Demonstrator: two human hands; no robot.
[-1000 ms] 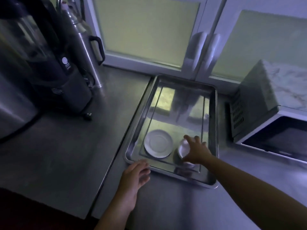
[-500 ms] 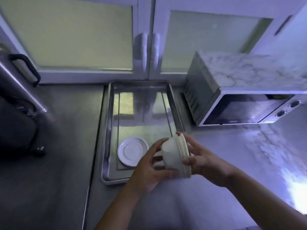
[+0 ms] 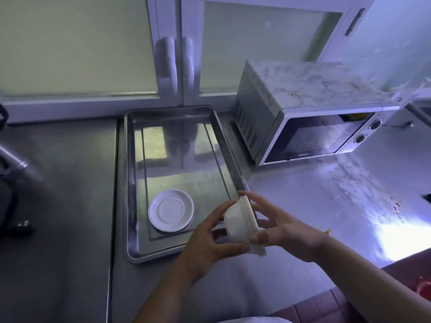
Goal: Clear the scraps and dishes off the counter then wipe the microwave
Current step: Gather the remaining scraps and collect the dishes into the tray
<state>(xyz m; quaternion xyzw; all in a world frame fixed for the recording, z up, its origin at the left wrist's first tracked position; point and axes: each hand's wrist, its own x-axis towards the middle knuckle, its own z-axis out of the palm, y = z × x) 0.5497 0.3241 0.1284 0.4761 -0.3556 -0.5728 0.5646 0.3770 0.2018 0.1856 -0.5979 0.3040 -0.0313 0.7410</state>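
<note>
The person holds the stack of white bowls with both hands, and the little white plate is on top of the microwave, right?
Not quite. The left hand and right hand do hold the stack of white bowls, but the little white plate lies in the metal tray beside the microwave, as the head view shows.

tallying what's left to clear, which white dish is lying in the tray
The saucer, lying flat in the metal tray. The stacked bowls are tipped sideways, gripped between the left hand and right hand.
</note>
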